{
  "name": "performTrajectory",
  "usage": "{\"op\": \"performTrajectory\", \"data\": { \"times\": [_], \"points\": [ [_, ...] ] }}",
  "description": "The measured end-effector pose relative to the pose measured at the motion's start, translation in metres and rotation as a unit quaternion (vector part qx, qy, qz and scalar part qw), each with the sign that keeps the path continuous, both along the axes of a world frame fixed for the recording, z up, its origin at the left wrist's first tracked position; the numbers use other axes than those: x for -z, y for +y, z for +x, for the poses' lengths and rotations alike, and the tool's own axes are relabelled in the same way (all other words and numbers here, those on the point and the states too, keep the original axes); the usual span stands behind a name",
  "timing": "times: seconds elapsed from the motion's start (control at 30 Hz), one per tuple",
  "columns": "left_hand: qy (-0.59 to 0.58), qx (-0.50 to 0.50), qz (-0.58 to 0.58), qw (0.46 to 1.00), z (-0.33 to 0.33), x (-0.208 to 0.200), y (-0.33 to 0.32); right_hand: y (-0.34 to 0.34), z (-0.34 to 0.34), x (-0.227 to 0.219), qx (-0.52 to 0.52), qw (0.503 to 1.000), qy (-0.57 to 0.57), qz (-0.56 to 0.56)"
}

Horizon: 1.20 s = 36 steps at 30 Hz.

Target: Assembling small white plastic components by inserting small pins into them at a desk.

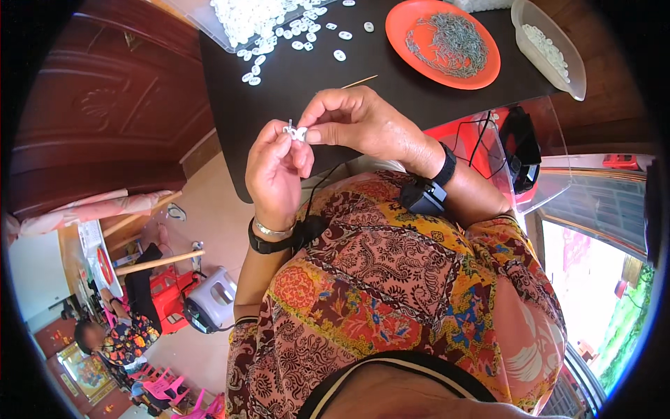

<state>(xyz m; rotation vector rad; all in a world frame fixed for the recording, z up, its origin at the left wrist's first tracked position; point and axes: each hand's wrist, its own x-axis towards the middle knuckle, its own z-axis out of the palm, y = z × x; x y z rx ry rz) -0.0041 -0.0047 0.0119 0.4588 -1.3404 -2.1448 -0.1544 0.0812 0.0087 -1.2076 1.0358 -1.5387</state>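
Observation:
My left hand pinches a small white plastic piece between thumb and fingers, above the near side of the dark table. A thin metal screw stands up from the piece at its left. From the right, the thumb and forefinger of my right hand close on the same piece. Its exact shape is partly hidden by the fingertips. Beyond my hands, several loose white oval pieces with holes lie on the tabletop. A thin wooden stick lies just past my right knuckles.
An orange plate of metal screws sits at the far right, beside a translucent tray of small white parts. A clear bin heaped with white pieces stands far left. Another person sits at lower left, near a grey machine.

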Motion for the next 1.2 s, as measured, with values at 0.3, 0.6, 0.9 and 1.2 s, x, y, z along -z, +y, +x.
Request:
{"op": "performTrajectory", "data": {
  "times": [0.3,0.6,0.9,1.2],
  "points": [
    [-0.081,-0.046,-0.118,0.989,0.006,0.002,0.002,-0.006,-0.009,0.003,0.054,0.984,-0.134,0.101],
    [-0.138,-0.068,-0.175,0.973,0.005,0.004,0.006,-0.002,-0.002,-0.003,0.071,0.992,-0.068,0.082],
    [-0.152,-0.074,-0.184,0.968,0.004,0.0,0.01,-0.002,-0.002,0.002,0.087,0.993,-0.048,0.062],
    [-0.163,-0.064,-0.179,0.968,0.005,0.001,0.01,-0.001,-0.001,0.002,0.094,0.994,-0.03,0.053]
  ]
}}
